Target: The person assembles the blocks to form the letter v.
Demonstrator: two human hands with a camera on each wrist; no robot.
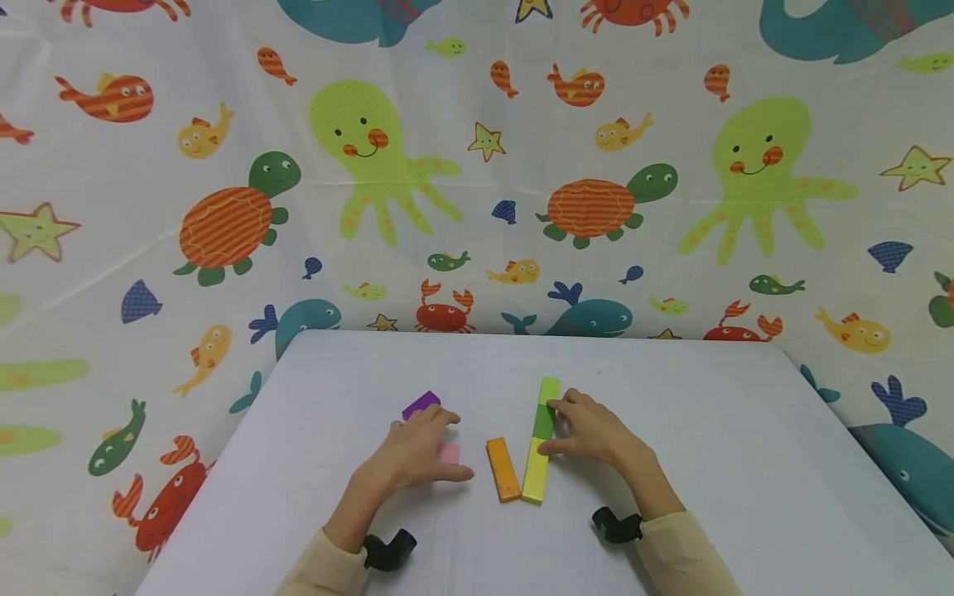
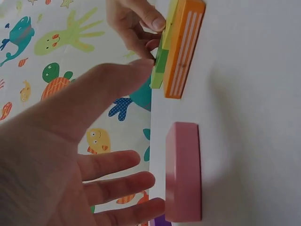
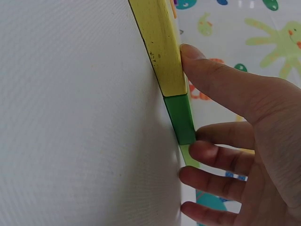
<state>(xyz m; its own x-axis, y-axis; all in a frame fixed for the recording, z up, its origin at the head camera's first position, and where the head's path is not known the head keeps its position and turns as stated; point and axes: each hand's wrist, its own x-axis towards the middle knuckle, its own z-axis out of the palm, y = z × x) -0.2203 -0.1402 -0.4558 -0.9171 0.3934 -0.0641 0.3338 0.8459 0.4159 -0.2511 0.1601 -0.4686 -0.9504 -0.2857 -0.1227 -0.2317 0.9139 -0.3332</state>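
Note:
My left hand (image 1: 413, 451) hovers over a pink block (image 2: 182, 172) with thumb and fingers spread apart, gripping nothing. A purple block (image 1: 421, 404) lies just beyond its fingers. On the other side, a yellow block (image 1: 534, 473), a dark green block (image 1: 544, 422) and a lime block (image 1: 550, 388) lie end to end in a straight row. My right hand (image 1: 592, 426) is at the row's right side, its thumb against the yellow block and a fingertip at the green one. An orange block (image 1: 503, 469) sits left of the yellow block, their near ends close together.
The blocks lie on a white table (image 1: 641, 372). Behind it hangs a cloth (image 1: 477, 199) printed with sea animals. Each wrist carries a black camera mount (image 1: 391, 550) near a beige sleeve (image 1: 689, 550).

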